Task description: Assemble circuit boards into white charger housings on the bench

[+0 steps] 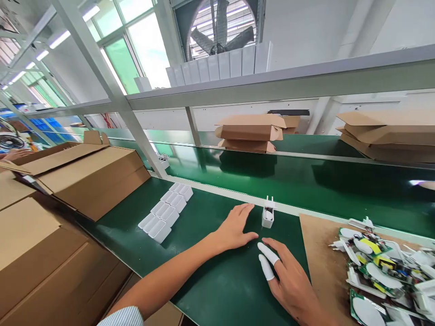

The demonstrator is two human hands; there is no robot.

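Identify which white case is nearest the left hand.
The lone white case, right of the left hand, with parts showing inside; the other cases are grouped farther left.

The surface [210,280] is dark green, the board [316,253] brown, the cartons [102,172] tan. The small cases [166,210] are white, as are the finger covers [268,260]. The circuit boards [384,274] show green, white and yellow. The sleeve [124,317] has pale blue-and-white stripes.

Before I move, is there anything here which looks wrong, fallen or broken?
Nothing looks clearly spilled or broken. The circuit boards lie in a jumbled heap on the brown board, and one white case stands apart from the neat rows, a part sticking up from it; both may be normal.
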